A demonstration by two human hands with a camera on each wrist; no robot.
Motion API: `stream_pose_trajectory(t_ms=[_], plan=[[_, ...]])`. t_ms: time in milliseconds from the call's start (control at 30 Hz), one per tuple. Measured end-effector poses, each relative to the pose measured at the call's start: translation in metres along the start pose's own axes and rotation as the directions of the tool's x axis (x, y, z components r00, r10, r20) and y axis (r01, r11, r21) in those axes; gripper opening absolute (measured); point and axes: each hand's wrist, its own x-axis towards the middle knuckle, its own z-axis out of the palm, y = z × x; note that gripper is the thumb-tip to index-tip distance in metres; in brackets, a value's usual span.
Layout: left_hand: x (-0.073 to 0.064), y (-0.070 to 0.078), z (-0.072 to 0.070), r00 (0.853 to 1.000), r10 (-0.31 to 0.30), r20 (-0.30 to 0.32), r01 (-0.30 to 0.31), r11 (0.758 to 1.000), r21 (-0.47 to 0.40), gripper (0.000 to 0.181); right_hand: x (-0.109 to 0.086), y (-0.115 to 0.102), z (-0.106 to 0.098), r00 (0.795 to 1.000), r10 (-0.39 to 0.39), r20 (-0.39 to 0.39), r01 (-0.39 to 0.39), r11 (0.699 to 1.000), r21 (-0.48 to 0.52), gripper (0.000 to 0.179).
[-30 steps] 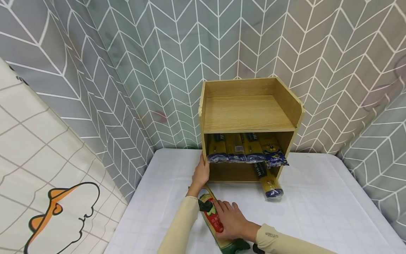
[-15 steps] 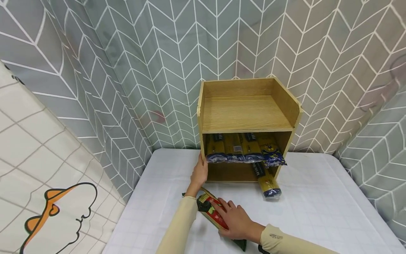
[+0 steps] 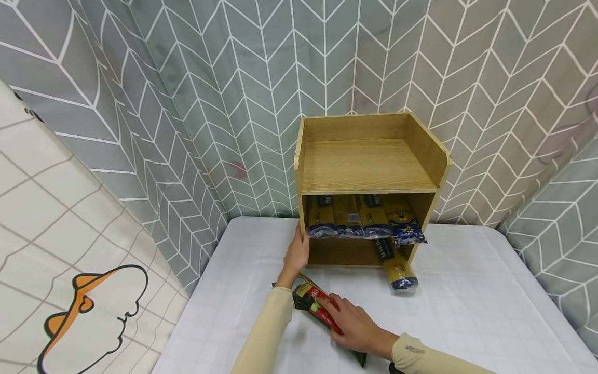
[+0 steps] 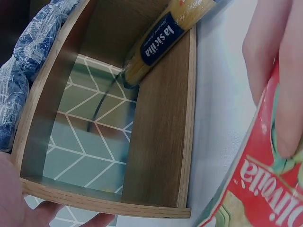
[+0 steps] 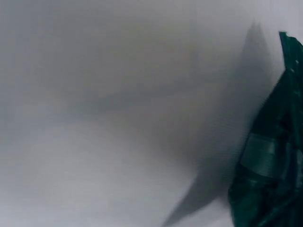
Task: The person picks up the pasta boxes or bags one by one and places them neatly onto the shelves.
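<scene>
My left hand (image 3: 295, 254) grips the left side panel of a small wooden shelf (image 3: 371, 166); in the left wrist view its fingers curl behind the panel's edge. My right hand (image 3: 356, 326) holds a red and green pasta packet (image 3: 315, 294) marked "Olivoilà" from above, in front of the shelf. That packet (image 4: 258, 189) fills the lower right of the left wrist view, with fingers lying over its red label. Only its dark green end (image 5: 265, 165) shows in the right wrist view, with a shadow on the white cloth beside it.
Several yellow pasta packets (image 3: 345, 215) lie side by side in the middle compartment, their blue ends poking out. One more pasta packet (image 3: 398, 271) sticks out of the bottom compartment at the right. A white cloth (image 3: 467, 301) covers the table; a patterned curtain (image 3: 261, 104) hangs behind.
The right hand has shifted slightly right and turned the pasta packet, so less of its yellow side and green end shows. The left hand stays on the shelf's side panel.
</scene>
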Motion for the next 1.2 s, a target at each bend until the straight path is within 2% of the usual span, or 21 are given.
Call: stream_pose_trajectory(t_ms=[133,367,533,667,833,933,1033,1133,1200], plan=[[0.001,0.001,-0.001,1.0,0.003,-0.015,-0.003,1.0,0.005,0.058,-0.007,0.005,-0.002,0.999,-0.032,-0.033,0.032,0.999,0.0,0.07],[0.0,0.0,-0.001,1.0,0.027,-0.003,-0.027,1.0,0.004,0.058,-0.029,0.021,-0.009,0.998,-0.052,-0.02,0.052,0.999,-0.007,0.069],[0.001,-0.001,-0.002,1.0,0.012,-0.013,-0.012,1.0,0.009,0.057,-0.038,0.033,-0.01,0.988,-0.098,-0.121,0.091,0.994,-0.064,0.07],[0.003,-0.003,-0.001,1.0,0.002,-0.01,-0.002,1.0,0.02,0.058,-0.041,0.043,-0.011,0.976,-0.072,-0.207,0.053,0.994,-0.095,0.071],[0.003,-0.006,0.0,1.0,0.009,0.002,-0.009,1.0,-0.002,0.059,-0.042,0.054,-0.013,0.965,0.029,-0.26,-0.049,0.996,-0.071,0.069],[0.007,-0.011,0.002,0.999,0.043,-0.005,-0.043,0.999,-0.017,0.063,-0.033,0.06,-0.018,0.939,0.114,-0.324,-0.132,0.991,-0.035,0.066],[0.01,-0.012,0.003,0.998,0.056,-0.011,-0.056,0.998,-0.026,0.065,-0.018,0.067,-0.024,0.895,0.195,-0.402,-0.208,0.978,0.011,0.065],[0.008,-0.01,0.004,0.999,0.043,-0.008,-0.043,0.999,-0.025,0.063,-0.003,0.077,-0.028,0.852,0.269,-0.449,-0.281,0.959,0.041,0.064],[0.004,-0.005,0.003,1.0,0.018,0.006,-0.017,0.999,-0.032,0.06,0.005,0.083,-0.031,0.832,0.319,-0.454,-0.333,0.941,0.051,0.062]])
